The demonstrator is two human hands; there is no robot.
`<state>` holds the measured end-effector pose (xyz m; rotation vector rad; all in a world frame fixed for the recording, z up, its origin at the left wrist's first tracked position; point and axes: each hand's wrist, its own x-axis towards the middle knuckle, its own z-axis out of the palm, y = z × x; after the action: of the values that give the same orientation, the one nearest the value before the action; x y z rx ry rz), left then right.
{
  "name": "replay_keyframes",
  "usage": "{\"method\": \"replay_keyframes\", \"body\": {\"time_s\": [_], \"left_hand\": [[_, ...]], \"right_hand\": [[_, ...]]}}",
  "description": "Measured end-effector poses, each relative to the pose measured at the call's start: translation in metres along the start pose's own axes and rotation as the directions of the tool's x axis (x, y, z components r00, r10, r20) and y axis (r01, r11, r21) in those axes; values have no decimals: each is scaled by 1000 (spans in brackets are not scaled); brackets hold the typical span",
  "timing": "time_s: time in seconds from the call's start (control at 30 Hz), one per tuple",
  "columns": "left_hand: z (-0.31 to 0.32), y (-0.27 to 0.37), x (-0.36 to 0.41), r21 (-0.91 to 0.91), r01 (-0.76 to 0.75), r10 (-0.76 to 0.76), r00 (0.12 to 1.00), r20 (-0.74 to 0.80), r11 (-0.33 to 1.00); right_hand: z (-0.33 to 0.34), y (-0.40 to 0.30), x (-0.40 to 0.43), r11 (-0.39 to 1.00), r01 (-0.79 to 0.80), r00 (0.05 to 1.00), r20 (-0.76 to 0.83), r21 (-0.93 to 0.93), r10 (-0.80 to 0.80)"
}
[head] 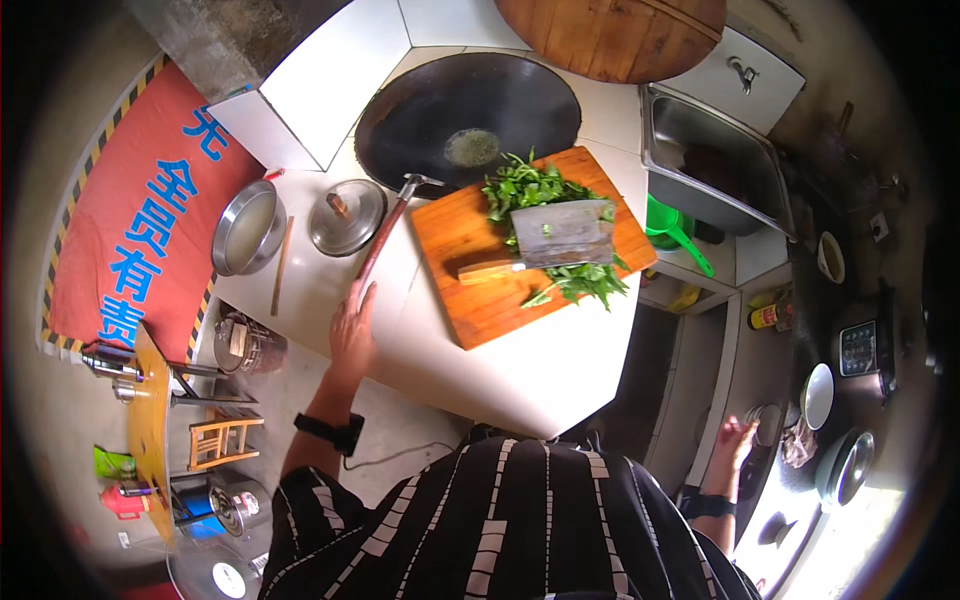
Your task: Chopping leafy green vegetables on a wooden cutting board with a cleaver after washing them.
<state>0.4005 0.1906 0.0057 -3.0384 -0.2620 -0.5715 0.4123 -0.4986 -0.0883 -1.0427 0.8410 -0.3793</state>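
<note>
My left hand (352,322) is at the lower end of a wok spatula's reddish handle (384,232); whether the fingers close around it cannot be made out. The spatula's metal head rests at the near rim of a large black wok (405,120), which has a small pool of bubbling liquid (472,147) at its bottom. On a wooden cutting board (480,322) beside the wok, a cleaver (566,234) lies flat over leafy greens (525,184). Out to the right, my right hand (733,442) is raised near a dark counter, fingers apart, with nothing visible in it.
Left of the wok are a pot lid (347,217), chopsticks (283,266) and a metal basin (249,227) of cloudy liquid. A sink (712,157) and green ladle (671,225) lie right. Bowls (817,396) and an induction cooker (859,349) stand on the right counter.
</note>
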Motion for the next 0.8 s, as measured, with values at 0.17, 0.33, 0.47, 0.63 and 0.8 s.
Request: {"method": "replay_keyframes", "body": {"time_s": [0.17,0.33,0.47,0.63,0.8], "left_hand": [[8,-70,52,-37,-357,343,857,384,933],[18,-82,69,-207,-505,524,638,564,838],[27,-76,75,-184,-639,619,568,543,747],[1,-39,113,-166,-731,662,466,587,662],[-1,-16,190,-282,-614,664,583,468,737]], "right_hand": [[31,60,-96,953,-251,968,-22,-169,251],[1,71,-113,956,-261,951,-206,-131,231],[-22,91,-97,955,-286,934,-245,-77,260],[-33,127,-88,948,-317,936,-170,-26,308],[-28,132,-106,934,-353,917,-216,-51,335]]}}
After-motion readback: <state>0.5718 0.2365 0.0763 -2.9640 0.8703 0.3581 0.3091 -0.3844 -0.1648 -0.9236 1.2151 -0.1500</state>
